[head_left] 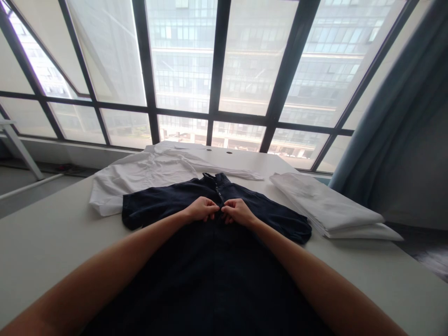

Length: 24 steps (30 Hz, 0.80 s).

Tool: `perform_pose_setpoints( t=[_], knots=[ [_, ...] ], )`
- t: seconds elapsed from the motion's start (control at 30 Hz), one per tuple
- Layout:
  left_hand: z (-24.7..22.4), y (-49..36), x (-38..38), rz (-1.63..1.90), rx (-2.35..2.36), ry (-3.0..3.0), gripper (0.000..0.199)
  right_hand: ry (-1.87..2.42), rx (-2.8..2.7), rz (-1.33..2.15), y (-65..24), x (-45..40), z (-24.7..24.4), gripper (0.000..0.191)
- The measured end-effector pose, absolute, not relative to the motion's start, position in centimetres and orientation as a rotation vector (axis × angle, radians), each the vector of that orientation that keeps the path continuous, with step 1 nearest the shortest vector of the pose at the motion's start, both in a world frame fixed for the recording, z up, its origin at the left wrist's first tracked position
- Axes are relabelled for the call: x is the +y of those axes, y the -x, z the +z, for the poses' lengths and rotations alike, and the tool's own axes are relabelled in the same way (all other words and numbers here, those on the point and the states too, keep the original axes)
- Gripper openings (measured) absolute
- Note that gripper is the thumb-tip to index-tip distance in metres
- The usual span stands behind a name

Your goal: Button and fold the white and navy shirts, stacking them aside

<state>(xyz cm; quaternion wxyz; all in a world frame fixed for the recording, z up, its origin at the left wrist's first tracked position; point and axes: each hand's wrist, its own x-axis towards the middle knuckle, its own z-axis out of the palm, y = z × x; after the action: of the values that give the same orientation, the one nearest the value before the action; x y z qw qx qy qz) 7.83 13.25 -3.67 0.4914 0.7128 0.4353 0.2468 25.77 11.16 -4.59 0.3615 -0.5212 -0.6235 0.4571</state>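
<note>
Just the one head view to go on here, so this is what we've got: a dark short-sleeved shirt [185,192] is spread on the white bench [52,245], right in front of us, collar end pointing away toward the windows [257,56] and a sleeve out to each side. Our left hand [202,208] and right hand [238,212] are both at its front opening, below the collar, nearly meeting in the middle. The fingers on each are pinched on the dark cloth there, though we can't tell if there's a button between them. The lower part is so dark we can't make out where the shirt stops. Past the left sleeve there's a rumpled white shirt [140,175], partly under the dark one, with one sleeve stretched out behind the collar. Over on the right, near the other sleeve, sits some folded white cloth [329,203]. Beyond that hangs a blue-grey curtain [392,107], and a white metal frame [23,151] stands at far left.
</note>
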Motion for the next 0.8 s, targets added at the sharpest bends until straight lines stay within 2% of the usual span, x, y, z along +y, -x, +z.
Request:
perform_pose_setpoints(
  t=[0.2, 0.33, 0.47, 0.67, 0.8],
  knots=[
    [-3.4, -7.8, 13.0, 0.613, 1.058, -1.728, 0.022, 1.284, -1.644, 1.140, -25.8, 10.9, -4.5, 0.005],
    [-3.3, -7.9, 12.9, 0.609, 1.090, -1.701, 0.021, 1.304, -1.608, 1.198, -25.7, 10.8, -4.2, 0.010],
    [-3.1, -8.0, 12.8, 0.574, 1.105, -1.669, 0.031, 1.340, -1.693, 1.056, -25.6, 10.9, -4.5, 0.001],
    [-3.5, -8.2, 12.7, 0.611, 1.148, -1.730, 0.052, 1.332, -1.786, 0.881, -25.2, 10.7, -5.1, 0.018],
    [-4.3, -8.2, 13.1, 0.641, 1.201, -1.778, 0.055, 1.302, -1.846, 0.731, -25.0, 10.4, -5.2, 0.021]
  ],
)
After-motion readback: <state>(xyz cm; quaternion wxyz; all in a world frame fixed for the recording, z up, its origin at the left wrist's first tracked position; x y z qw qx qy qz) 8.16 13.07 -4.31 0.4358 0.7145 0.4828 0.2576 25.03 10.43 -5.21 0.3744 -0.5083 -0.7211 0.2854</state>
